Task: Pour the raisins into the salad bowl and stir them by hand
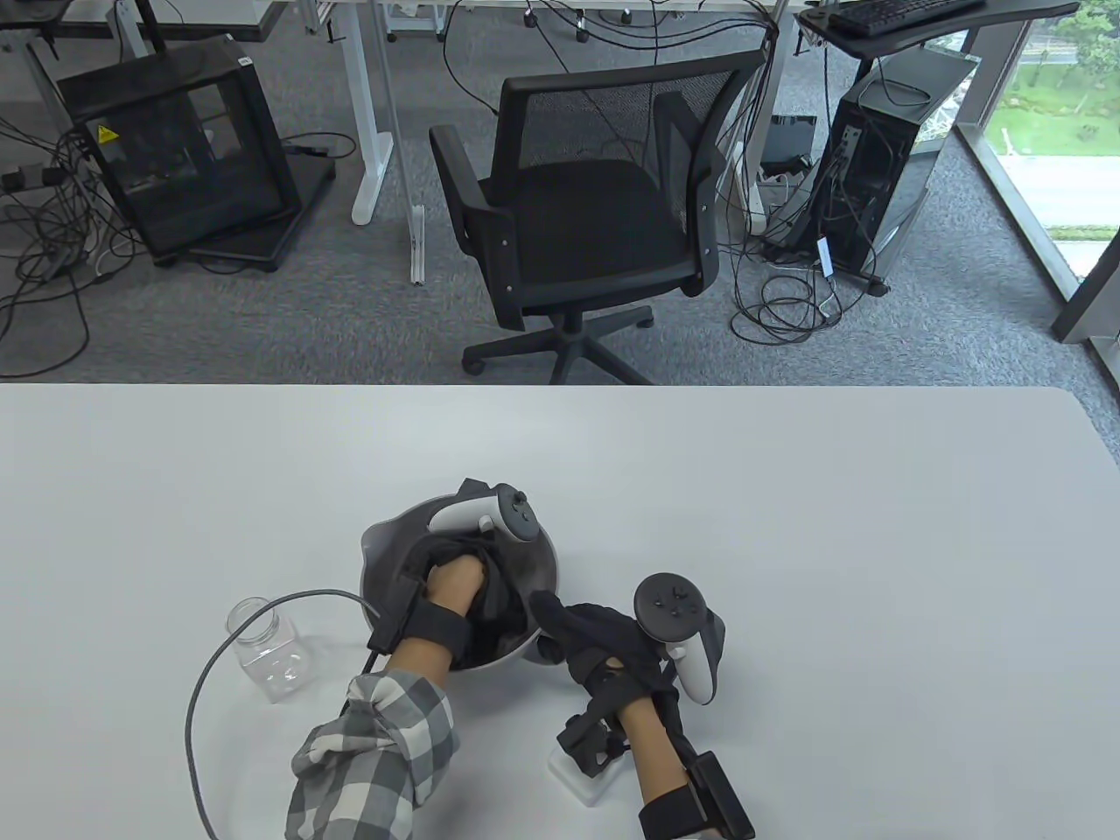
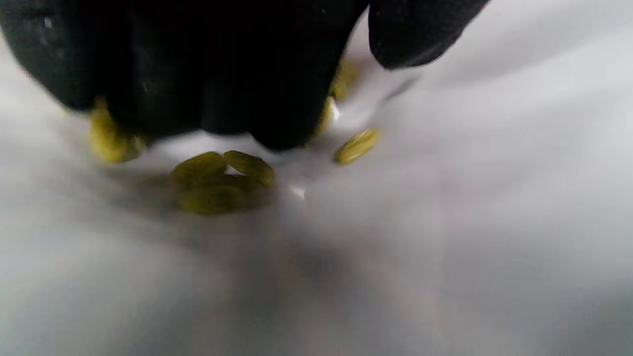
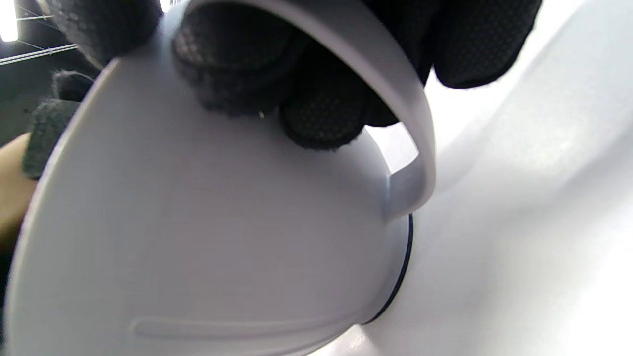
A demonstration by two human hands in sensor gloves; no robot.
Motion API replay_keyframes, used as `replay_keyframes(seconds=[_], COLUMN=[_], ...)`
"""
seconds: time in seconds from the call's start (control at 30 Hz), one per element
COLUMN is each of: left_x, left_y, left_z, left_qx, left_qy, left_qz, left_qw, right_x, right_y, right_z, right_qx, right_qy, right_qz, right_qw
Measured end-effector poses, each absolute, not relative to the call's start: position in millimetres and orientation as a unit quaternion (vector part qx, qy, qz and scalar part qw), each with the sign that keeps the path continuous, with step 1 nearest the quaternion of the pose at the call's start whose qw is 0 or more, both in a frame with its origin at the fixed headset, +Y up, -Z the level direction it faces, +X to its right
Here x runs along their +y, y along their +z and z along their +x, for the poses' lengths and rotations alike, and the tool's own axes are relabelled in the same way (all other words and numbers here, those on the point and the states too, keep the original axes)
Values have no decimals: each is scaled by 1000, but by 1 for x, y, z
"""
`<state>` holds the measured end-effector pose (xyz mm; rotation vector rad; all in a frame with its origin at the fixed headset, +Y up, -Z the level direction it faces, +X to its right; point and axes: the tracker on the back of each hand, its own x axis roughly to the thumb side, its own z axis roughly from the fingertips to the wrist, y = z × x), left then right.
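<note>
The grey salad bowl (image 1: 549, 573) stands near the table's front middle. My left hand (image 1: 459, 569) reaches down into it, and its fingertips are hidden in the table view. In the left wrist view the gloved fingers (image 2: 222, 74) hang together and touch several yellow-green raisins (image 2: 217, 183) scattered on the bowl's floor (image 2: 445, 222). My right hand (image 1: 569, 626) is at the bowl's right side. Its fingers (image 3: 321, 118) curl through the looped handle (image 3: 395, 109) against the bowl's outer wall (image 3: 198, 237).
An empty clear glass jar (image 1: 265, 649) stands upright just left of the bowl. A grey cable (image 1: 197, 700) loops from my left wrist past the jar. A small white block (image 1: 584, 781) lies under my right forearm. An office chair (image 1: 595, 227) stands beyond the table's far edge.
</note>
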<state>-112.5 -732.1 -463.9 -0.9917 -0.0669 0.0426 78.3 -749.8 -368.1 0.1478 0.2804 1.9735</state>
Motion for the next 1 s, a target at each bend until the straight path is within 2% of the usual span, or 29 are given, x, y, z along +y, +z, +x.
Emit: replay_keyframes(seconds=[0.07, 0.17, 0.23, 0.3, 0.37, 0.43, 0.5, 0.53, 0.6, 0.67, 0.77, 0.87, 1.0], left_x=[-729, -723, -703, -668, -628, -600, -582, -579, -582, -603, -638, -678, -712], left_y=[-465, -463, -458, -444, -420, -392, -356, -343, -315, -286, -262, -248, -246], left_z=[-116, -118, -122, -130, -144, -163, -187, -195, -214, -233, -245, -245, -237], left_qx=[-4, -52, -82, -111, -144, -174, -193, -200, -225, -225, -206, -196, -173], left_qy=[-8, 20, 55, 97, 153, 216, 295, 319, 358, 395, 434, 449, 415], left_qz=[-455, -430, -364, -293, -206, -117, -38, -19, 7, 30, 37, -2, -80], left_qw=[891, 901, 926, 945, 956, 954, 935, 926, 906, 890, 876, 872, 890], right_x=[-750, -747, -742, -731, -713, -693, -668, -660, -642, -631, -637, -667, -711], right_y=[-367, -364, -363, -361, -356, -350, -340, -334, -320, -305, -295, -298, -310], right_z=[77, 77, 80, 85, 96, 107, 115, 116, 119, 120, 119, 122, 133], right_qx=[123, 127, 124, 104, 49, 6, -27, -31, -32, -22, -10, 24, 133], right_qy=[829, 838, 850, 877, 905, 906, 886, 877, 857, 849, 856, 864, 826], right_qz=[58, 54, 50, 49, 44, 57, 102, 126, 191, 254, 280, 251, 188], right_qw=[542, 528, 509, 466, 420, 419, 451, 463, 478, 462, 434, 436, 515])
